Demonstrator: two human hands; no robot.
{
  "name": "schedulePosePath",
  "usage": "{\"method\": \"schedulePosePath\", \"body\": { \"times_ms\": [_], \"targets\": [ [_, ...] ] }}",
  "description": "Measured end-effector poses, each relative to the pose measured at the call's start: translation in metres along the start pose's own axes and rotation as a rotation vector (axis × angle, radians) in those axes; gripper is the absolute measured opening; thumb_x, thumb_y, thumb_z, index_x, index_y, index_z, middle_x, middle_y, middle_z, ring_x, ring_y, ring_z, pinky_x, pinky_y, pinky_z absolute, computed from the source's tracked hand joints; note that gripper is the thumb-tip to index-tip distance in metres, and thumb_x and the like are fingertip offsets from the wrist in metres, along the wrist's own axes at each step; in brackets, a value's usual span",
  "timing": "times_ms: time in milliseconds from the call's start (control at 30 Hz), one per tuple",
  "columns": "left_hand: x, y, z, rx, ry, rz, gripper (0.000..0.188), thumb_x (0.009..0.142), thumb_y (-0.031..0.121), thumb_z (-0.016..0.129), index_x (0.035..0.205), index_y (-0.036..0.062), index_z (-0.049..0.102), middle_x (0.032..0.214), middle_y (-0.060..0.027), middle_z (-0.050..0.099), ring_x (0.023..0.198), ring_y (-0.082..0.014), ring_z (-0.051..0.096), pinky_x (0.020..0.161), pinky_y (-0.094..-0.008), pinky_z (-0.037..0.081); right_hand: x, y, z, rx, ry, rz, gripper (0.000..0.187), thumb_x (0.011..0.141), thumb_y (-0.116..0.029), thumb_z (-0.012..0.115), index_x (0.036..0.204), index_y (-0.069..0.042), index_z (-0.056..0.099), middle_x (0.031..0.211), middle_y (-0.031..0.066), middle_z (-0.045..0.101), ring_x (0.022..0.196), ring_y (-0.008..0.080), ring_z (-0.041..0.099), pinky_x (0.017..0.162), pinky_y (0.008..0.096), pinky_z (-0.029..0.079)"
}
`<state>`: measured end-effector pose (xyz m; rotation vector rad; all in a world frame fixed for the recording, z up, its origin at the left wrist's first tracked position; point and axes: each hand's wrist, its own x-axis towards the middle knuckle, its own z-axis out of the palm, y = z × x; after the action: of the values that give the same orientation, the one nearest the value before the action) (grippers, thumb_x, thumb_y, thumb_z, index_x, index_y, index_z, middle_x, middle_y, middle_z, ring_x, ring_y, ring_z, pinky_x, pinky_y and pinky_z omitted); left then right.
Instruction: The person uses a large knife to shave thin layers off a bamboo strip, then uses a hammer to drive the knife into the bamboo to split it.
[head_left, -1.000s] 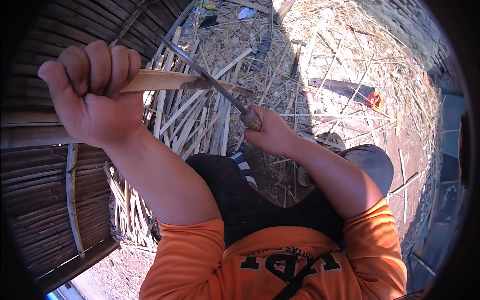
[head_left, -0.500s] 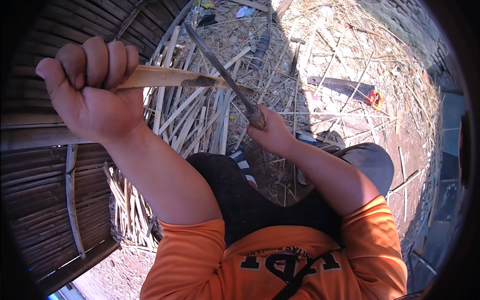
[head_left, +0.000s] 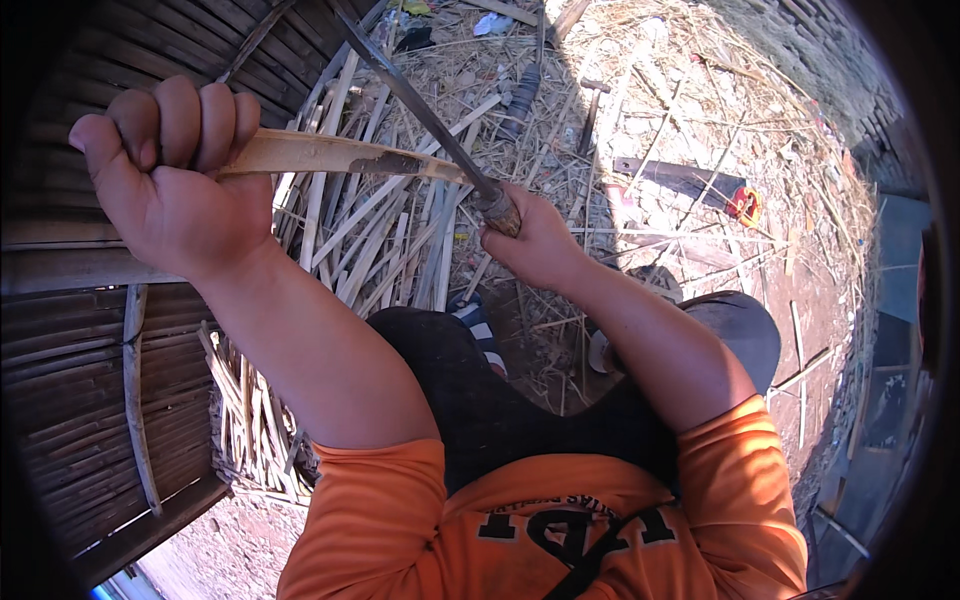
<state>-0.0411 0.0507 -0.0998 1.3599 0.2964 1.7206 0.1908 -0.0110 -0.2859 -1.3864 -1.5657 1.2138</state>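
Note:
My left hand [head_left: 185, 180], raised at the left, is closed around one end of a pale bamboo strip [head_left: 310, 153]. The strip runs rightward from the fist and has a dark patch near its far part. In my right hand [head_left: 535, 243] is the wooden handle of a long machete [head_left: 425, 115], gripped in a fist. Its dark blade slants up and to the left, crossing the strip's right end close to the handle. Whether the edge bites into the strip or only rests against it, I cannot tell.
Split bamboo strips [head_left: 370, 240] lie piled beyond my knees, and another bundle [head_left: 255, 420] sits by the slatted wall [head_left: 70, 380] at left. A hammer [head_left: 590, 115] and a handsaw [head_left: 680, 183] with an orange handle lie on the shavings-strewn ground.
The machete and my right hand have shifted slightly up and left, so the blade now crosses the strip nearer the handle. My left hand has moved a little left with the strip.

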Motion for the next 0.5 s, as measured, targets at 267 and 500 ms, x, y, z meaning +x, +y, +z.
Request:
{"method": "schedulePosePath", "body": {
  "times_ms": [267, 500],
  "targets": [
    [0.002, 0.004, -0.021, 0.011, -0.031, -0.017, 0.045, 0.11, 0.042, 0.034, 0.071, 0.0198, 0.033, 0.058, 0.0045, 0.025, 0.051, -0.0105, 0.017, 0.056, -0.0303, 0.02, -0.003, 0.088, -0.022, -0.344, -0.006, 0.368, 0.047, 0.079, -0.025, 0.07, 0.11, 0.008, 0.061, 0.095, 0.0305, 0.069, 0.095, 0.0453, 0.069, 0.086, 0.0497, 0.053],
    [0.001, -0.002, 0.001, 0.159, 0.073, 0.05, 0.047, 0.107, 0.049, 0.033, 0.073, 0.0164, 0.034, 0.057, 0.0026, 0.025, 0.05, -0.0115, 0.019, 0.054, -0.0305, 0.02, -0.009, 0.036, 0.008, -0.071, -0.002, 0.104, 0.045, 0.08, -0.026, 0.069, 0.108, 0.007, 0.06, 0.093, 0.0313, 0.068, 0.093, 0.0474, 0.067, 0.085, 0.0503, 0.053]
  ]
}}
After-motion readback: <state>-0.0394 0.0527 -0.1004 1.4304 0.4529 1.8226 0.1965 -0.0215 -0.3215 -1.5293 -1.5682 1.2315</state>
